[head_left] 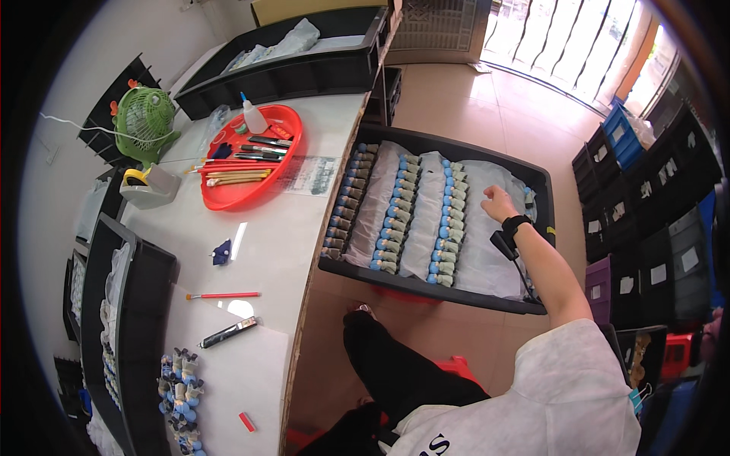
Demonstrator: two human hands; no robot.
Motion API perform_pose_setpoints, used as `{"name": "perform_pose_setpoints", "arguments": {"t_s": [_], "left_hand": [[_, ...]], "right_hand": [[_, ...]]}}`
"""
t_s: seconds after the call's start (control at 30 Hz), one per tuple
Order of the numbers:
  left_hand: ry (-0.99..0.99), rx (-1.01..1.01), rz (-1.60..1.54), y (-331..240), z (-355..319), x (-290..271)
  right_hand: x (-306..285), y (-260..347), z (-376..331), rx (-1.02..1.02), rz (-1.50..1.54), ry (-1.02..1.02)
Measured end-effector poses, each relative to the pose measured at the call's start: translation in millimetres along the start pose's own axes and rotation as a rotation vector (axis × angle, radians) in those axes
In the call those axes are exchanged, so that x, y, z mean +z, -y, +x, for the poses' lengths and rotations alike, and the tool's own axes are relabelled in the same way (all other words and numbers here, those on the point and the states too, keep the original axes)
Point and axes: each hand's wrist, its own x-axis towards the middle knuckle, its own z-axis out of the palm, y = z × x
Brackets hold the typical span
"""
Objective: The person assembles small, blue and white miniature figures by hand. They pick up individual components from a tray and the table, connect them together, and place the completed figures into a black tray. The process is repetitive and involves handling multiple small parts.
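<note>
My right hand is over the right part of a large black tray, its fingers curled together above a white translucent sheet. Whatever is between the fingertips, if anything, is too small to make out. A dark band circles that wrist, with a small black box and cable beside it. In the tray, rows of small blue-headed figurines lie side by side, with strips of the same sheet between rows. More figurines peek out beyond my hand at the tray's right end. My left hand is out of view.
At left, the white table bears a red tray of brushes and pens, a paintbrush, a dark marker-like stick, grouped figurines and a green fan. Stacked black crates line the right side.
</note>
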Motion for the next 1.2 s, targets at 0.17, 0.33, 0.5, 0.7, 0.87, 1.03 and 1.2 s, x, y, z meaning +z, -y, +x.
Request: {"name": "perform_pose_setpoints", "arguments": {"t_s": [0.17, 0.33, 0.5, 0.7, 0.87, 1.03, 1.2], "left_hand": [[0.044, 0.006, -0.012, 0.8, 1.2, -1.8], [0.042, -0.027, -0.055, -0.2, 3.5, -8.3], [0.138, -0.031, -0.135, 0.5, 7.1, -14.3], [0.086, 0.022, -0.039, 0.1, 2.1, -6.1], [0.143, 0.030, -0.065, -1.1, 0.9, -1.6], [0.176, 0.037, -0.098, 2.0, 0.5, -6.3], [0.191, 0.029, -0.127, 0.7, 0.2, -5.7]], "right_hand": [[-42.0, -84.4, -34.7, 0.291, -0.177, 0.142], [-66.0, -71.7, -82.7, 0.718, 0.133, 0.411], [-60.2, -64.0, -96.4, 0.747, 0.160, 0.389], [-50.0, -45.4, -107.8, 0.659, 0.133, 0.409], [-47.9, -50.2, -104.1, 0.660, 0.578, 0.443], [-57.7, 29.3, -111.2, 0.343, 0.797, 0.451], [-19.7, 95.5, -106.4, 0.292, 0.710, 0.529]]}}
